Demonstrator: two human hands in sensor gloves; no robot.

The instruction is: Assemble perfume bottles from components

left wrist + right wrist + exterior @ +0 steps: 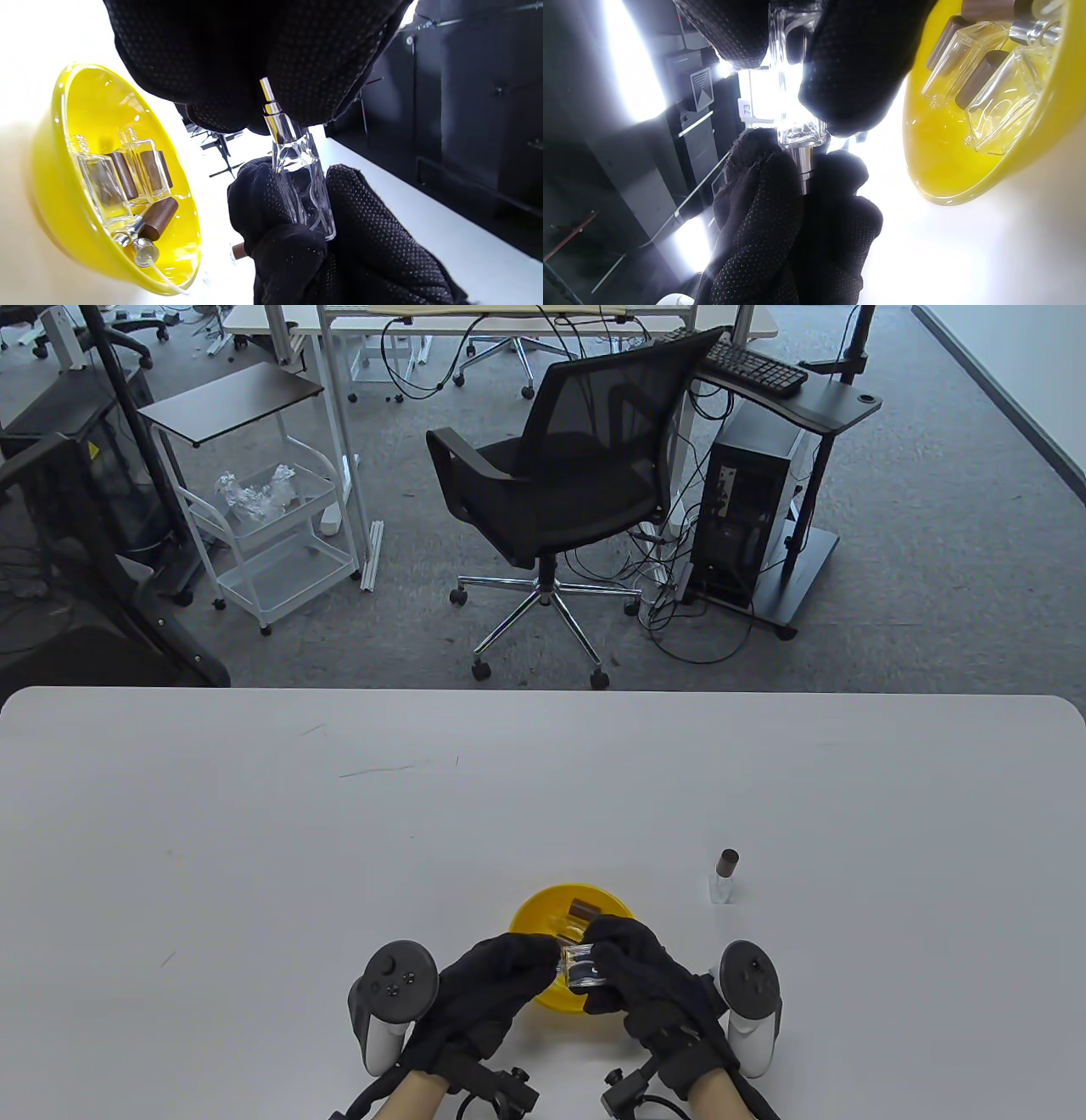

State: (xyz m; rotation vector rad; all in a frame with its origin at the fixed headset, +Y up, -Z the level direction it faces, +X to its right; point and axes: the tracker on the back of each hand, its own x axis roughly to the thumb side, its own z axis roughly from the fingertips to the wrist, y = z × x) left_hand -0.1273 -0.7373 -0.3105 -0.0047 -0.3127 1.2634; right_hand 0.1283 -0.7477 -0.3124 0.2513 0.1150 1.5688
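Note:
My right hand (604, 954) grips a clear square glass bottle (582, 965) just above the yellow bowl (530, 909). My left hand (543, 957) pinches the silver spray pump (271, 112) that sits in the bottle's neck. In the left wrist view my left fingertips (237, 106) close around the pump and my right hand (297, 203) holds the bottle (303, 186) below. In the right wrist view the bottle (793, 97) is between my right fingers (848, 76), with the pump (802, 167) in my left hand (804, 173).
The bowl (63, 84) holds clear bottles (102, 186), brown caps (159, 218) and a loose pump (142, 250). A capped bottle (725, 878) stands on the white table to the right of the bowl. An office chair stands beyond the table's far edge.

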